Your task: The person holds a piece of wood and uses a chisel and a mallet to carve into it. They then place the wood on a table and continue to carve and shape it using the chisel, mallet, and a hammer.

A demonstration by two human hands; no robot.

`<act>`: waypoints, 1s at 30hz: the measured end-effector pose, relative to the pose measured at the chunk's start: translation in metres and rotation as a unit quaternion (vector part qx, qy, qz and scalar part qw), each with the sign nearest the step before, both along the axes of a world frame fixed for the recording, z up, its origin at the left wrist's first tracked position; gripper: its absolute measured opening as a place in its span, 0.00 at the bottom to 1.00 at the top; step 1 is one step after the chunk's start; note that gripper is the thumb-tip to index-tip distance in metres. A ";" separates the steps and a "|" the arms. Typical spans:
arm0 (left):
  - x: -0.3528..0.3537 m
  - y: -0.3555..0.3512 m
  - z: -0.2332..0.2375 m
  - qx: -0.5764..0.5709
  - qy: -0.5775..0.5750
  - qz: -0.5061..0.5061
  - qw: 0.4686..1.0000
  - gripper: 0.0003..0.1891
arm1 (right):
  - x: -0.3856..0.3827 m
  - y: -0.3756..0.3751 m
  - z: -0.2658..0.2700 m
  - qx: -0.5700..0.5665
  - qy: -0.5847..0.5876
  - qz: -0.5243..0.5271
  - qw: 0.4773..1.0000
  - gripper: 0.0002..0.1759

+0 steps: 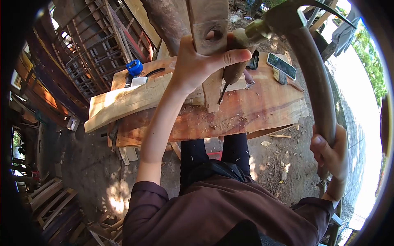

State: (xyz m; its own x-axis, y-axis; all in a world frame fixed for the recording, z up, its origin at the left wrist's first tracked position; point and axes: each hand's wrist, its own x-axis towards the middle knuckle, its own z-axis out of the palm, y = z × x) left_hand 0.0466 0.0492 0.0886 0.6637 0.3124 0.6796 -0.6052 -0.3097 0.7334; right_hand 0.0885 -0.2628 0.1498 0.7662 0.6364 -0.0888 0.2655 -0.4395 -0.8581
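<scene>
Left hand (201,63), at 12 o'clock of the view: closed around an upright wooden board (209,24) and a wooden-handled tool (234,71), thumb laid across both. The remaining fingers are largely hidden. The board has a round hole near the hand. The tool's thin dark blade runs down the board's 3 o'clock side, its tip near the board's lower end; contact at the tip cannot be determined.

Right hand (330,149), at 3 o'clock: gripping a hammer (310,65) low on its handle. The hammer head stands at 1 o'clock, its face just beside the upper end of the tool's handle; whether they touch cannot be determined.

The bench (266,106) lies below the board, with shavings (242,119) scattered over its near part. A long pale plank (131,100) extends on it toward 10 o'clock, with a blue object (134,67) just beyond. A phone (281,66) lies at 2 o'clock, near the bench's far edge. Further timber (51,197) is piled on the ground at 8 o'clock.
</scene>
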 end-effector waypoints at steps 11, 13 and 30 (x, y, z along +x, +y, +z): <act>0.001 -0.001 -0.004 -0.007 0.011 -0.012 1.000 0.16 | 0.000 0.003 -0.005 0.105 -0.019 0.016 0.994 0.20; 0.000 -0.003 -0.003 -0.005 -0.007 -0.005 1.000 0.16 | 0.003 -0.001 -0.003 0.031 0.014 0.048 0.998 0.19; -0.002 0.000 -0.010 -0.030 0.039 -0.024 0.998 0.17 | -0.002 -0.002 0.001 0.025 0.010 0.029 0.999 0.20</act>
